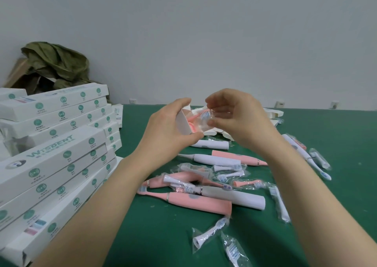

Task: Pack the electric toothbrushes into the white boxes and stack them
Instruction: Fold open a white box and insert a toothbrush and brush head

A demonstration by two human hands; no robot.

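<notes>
My left hand (169, 127) grips an open white box (184, 123) held up over the green table (163, 236), its mouth facing right with something pink inside. My right hand (238, 115) pinches a clear plastic bag (214, 119) holding a pink brush head (204, 114) right at the box's mouth. Below my hands lie loose pink toothbrushes (195, 202) and white toothbrushes (234, 198), mixed with several bagged brush heads (210, 232).
Stacks of closed white boxes (53, 158) fill the table's left side. Flat unfolded boxes (273, 113) lie behind my hands. An olive cloth (57, 62) covers a cardboard carton in the far left corner. A white wall stands behind the table.
</notes>
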